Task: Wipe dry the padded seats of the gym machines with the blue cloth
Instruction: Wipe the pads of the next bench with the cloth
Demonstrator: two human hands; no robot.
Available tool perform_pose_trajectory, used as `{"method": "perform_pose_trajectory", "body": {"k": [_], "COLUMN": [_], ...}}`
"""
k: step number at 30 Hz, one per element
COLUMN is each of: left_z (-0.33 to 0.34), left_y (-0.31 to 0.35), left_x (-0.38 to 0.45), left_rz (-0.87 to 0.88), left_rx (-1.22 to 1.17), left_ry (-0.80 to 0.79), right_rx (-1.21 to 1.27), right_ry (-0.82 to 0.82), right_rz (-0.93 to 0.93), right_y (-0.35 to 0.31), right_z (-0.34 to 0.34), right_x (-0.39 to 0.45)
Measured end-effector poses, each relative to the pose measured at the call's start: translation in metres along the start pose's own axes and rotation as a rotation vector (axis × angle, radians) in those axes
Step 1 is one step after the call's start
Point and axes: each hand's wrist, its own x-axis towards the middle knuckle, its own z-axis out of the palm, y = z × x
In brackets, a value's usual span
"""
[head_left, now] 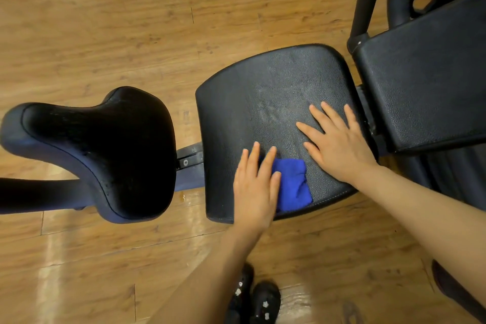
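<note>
**Spotter:** Where is the cloth?

**Operator:** I have the blue cloth (292, 184) folded on the near part of the square padded seat (265, 92), close to its front edge. My left hand (253, 187) lies flat on the cloth's left side, fingers straight, pressing it down rather than curling round it. My right hand (339, 139) rests open on the bare pad just beside the cloth, fingers spread, gripping nothing.

**Spotter:** Which step is that?

**Operator:** Wiping this seat, I judge, and not finished: dull streaks show on the far half of the pad. The next move calls for pushing the cloth away from me across those marks, with the right hand lifted out of its path.

**Spotter:** And afterwards?

**Operator:** Probably the bicycle saddle (105, 150) to the left and the backrest pad (426, 81) to the right.
</note>
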Motion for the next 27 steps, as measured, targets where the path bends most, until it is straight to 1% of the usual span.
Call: {"method": "perform_pose_trajectory", "body": {"k": [2, 5, 7, 9, 13, 15, 17, 19, 21, 24, 27], "left_z": [-0.009, -0.011, -0.009, -0.003, 0.010, 0.014, 0.016, 0.018, 0.019, 0.020, 0.020], "left_y": [-0.021, -0.047, -0.053, -0.051, -0.043, -0.042, -0.042, -0.043, -0.043, -0.042, -0.041], "left_x": [0.007, 0.018, 0.025, 0.030, 0.030, 0.028, 0.027, 0.025, 0.024, 0.023, 0.022], "left_rz": [-0.074, -0.170, -0.227, -0.267, -0.296, -0.289, -0.287, -0.285, -0.272, -0.270, -0.280], "left_rx": [-0.035, -0.021, -0.036, -0.071, -0.097, -0.092, -0.076, -0.057, -0.040, -0.024, -0.021], "left_ry": [-0.020, -0.047, -0.037, -0.023, 0.028, 0.053, 0.070, 0.093, 0.116, 0.128, 0.125], "right_rx": [0.016, 0.089, 0.156, 0.215, 0.316, 0.294, 0.218, 0.141, 0.108, 0.103, 0.093], "right_ry": [0.028, 0.040, 0.042, 0.077, 0.112, 0.078, 0.039, 0.025, 0.054, 0.058, 0.063], "right_rz": [-0.007, 0.038, 0.071, 0.101, 0.180, 0.178, 0.159, 0.118, 0.096, 0.136, 0.125], "right_y": [0.000, -0.005, -0.018, -0.039, -0.092, -0.111, -0.118, -0.115, -0.107, -0.084, -0.054], "right_z": [-0.001, -0.007, -0.010, -0.011, -0.005, 0.002, 0.012, 0.019, 0.021, 0.018, 0.014], "right_x": [0.001, -0.001, -0.006, -0.014, -0.032, -0.043, -0.050, -0.051, -0.045, -0.025, 0.002]}}
